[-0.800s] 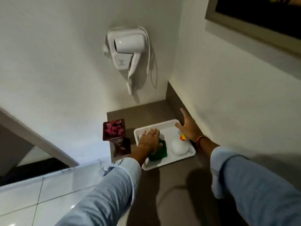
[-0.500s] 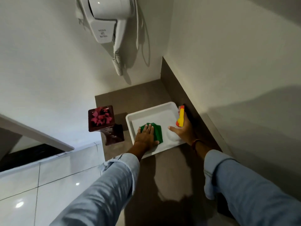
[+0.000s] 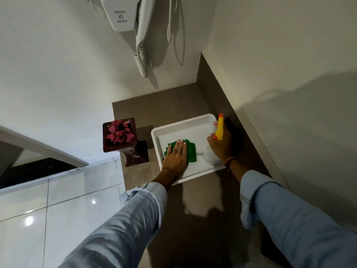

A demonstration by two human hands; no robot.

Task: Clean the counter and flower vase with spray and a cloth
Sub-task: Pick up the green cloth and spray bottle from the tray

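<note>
A white tray [image 3: 185, 122] lies on the brown counter [image 3: 202, 196] in the corner. Inside it is a green cloth [image 3: 191, 151], and my left hand [image 3: 176, 156] rests flat on top of that cloth. My right hand [image 3: 222, 144] is wrapped around a white spray bottle [image 3: 208, 153] with a yellow and orange trigger head, held over the tray's right side. To the left of the tray stands a dark red square vase [image 3: 123, 140] with pink flowers in it.
A white wall-mounted hair dryer [image 3: 131, 20] with a coiled cord hangs above the counter. Walls close the counter at the back and right. A glossy white tiled surface [image 3: 58, 206] lies to the left and below.
My right hand has closed around the spray bottle and lifted it off the tray floor. My left hand has settled flat on the green cloth. The camera has tilted downward and come closer.
</note>
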